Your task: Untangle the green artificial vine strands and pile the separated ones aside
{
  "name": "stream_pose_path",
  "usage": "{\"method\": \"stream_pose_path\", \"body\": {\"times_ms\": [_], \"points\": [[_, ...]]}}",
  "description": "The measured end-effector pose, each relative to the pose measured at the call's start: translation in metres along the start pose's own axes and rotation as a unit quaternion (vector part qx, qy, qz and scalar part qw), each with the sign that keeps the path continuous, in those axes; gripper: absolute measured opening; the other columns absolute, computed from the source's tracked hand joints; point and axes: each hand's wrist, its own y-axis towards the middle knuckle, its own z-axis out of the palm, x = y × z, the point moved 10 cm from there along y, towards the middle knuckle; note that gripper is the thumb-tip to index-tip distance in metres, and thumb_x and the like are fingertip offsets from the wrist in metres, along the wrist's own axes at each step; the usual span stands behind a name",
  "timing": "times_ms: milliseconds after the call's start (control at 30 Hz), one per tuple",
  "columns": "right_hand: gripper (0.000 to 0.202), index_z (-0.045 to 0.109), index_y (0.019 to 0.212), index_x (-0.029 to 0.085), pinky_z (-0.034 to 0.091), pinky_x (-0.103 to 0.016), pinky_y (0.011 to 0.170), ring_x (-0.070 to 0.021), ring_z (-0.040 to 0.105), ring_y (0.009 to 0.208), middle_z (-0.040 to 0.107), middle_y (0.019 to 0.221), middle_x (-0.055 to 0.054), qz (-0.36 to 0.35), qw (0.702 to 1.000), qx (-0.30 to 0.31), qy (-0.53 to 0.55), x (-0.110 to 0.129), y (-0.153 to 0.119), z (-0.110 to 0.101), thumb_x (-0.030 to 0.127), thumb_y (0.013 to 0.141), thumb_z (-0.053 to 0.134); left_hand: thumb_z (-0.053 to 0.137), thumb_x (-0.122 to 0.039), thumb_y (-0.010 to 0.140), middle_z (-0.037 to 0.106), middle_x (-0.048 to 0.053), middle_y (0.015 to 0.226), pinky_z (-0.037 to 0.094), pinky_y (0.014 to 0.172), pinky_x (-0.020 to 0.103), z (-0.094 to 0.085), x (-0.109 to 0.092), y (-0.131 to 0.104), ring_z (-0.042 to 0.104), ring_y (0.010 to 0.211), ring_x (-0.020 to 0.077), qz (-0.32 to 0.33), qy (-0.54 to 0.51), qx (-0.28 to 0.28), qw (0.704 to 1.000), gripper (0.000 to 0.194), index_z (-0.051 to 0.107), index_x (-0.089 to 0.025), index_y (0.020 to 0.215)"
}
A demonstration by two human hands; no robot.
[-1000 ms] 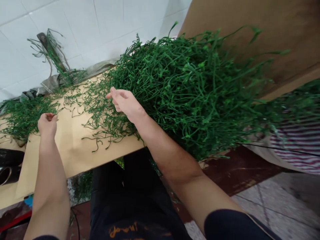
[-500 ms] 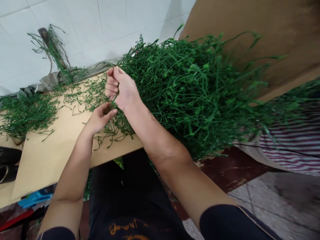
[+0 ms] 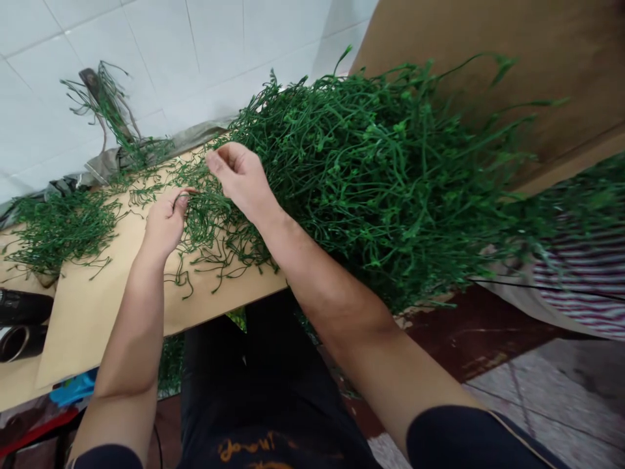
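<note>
My left hand [image 3: 165, 221] is over the board, with thumb and fingers pinched on a thin dark green stem [image 3: 181, 195]. Up and to the right of it, my right hand [image 3: 239, 176] is curled with its thumb and fingertips together. Whatever is in that pinch is too small to make out. Beneath and between both hands lie loose short green stems [image 3: 208, 225] with small budded tips. A large heap of green plastic-looking stems [image 3: 361, 156] rises just to the right of my right hand.
A tan board [image 3: 117, 286] carries a smaller pile of stems [image 3: 63, 225] at the left. Two black cylinders [image 3: 22, 342] lie at its left end. Upright cardboard [image 3: 488, 39] stands at the right, near striped cloth [image 3: 581, 273]. White tiled wall [image 3: 161, 52] runs behind.
My left hand has moved left and up, away from my right hand, with a stem in its pinch. My right hand has dropped slightly and its wrist has turned.
</note>
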Motion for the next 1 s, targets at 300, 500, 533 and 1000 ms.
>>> {"method": "stream_pose_path", "body": {"times_ms": [300,500,533,1000], "points": [[0.031,0.049,0.065,0.016,0.022,-0.018,0.040,-0.0027,0.025,0.043,0.029,0.048,0.009,0.232,0.955,0.181,-0.042,-0.056,-0.029,0.017,0.039,0.077,0.066,0.041,-0.040,0.090,0.046,0.009,0.136,0.027,0.110,0.051,-0.009,-0.037,-0.007,0.037,0.131,0.0276,0.132,0.226,-0.069,0.963,0.035,0.062,-0.027,0.115],[0.030,0.051,0.064,0.014,0.023,-0.016,0.038,-0.0029,0.033,0.043,0.041,0.048,0.007,0.344,0.912,0.217,0.045,-0.082,-0.051,0.035,0.037,0.078,0.067,0.044,-0.032,0.089,0.036,0.008,0.144,0.023,0.110,0.053,-0.007,-0.050,-0.018,0.029,0.135,0.0305,0.167,0.266,-0.105,0.944,0.039,0.055,-0.031,0.126],[0.028,0.052,0.067,0.014,0.025,-0.016,0.039,-0.0029,0.036,0.044,0.046,0.051,0.006,0.340,0.918,0.190,0.069,-0.083,-0.048,0.033,0.035,0.078,0.067,0.043,-0.031,0.089,0.035,0.008,0.144,0.023,0.110,0.052,-0.008,-0.051,-0.019,0.029,0.135,0.0304,0.169,0.267,-0.111,0.942,0.039,0.055,-0.031,0.126],[0.031,0.050,0.059,0.013,0.013,-0.020,0.039,-0.0013,0.022,0.038,0.033,0.044,0.009,0.190,0.979,0.075,-0.010,-0.073,-0.023,0.019,0.025,0.087,0.055,0.032,-0.026,0.090,0.054,0.005,0.073,0.041,0.069,0.032,0.021,-0.010,-0.058,0.049,0.070,0.0177,0.075,0.226,0.097,0.966,0.022,0.049,-0.019,0.077]]}}
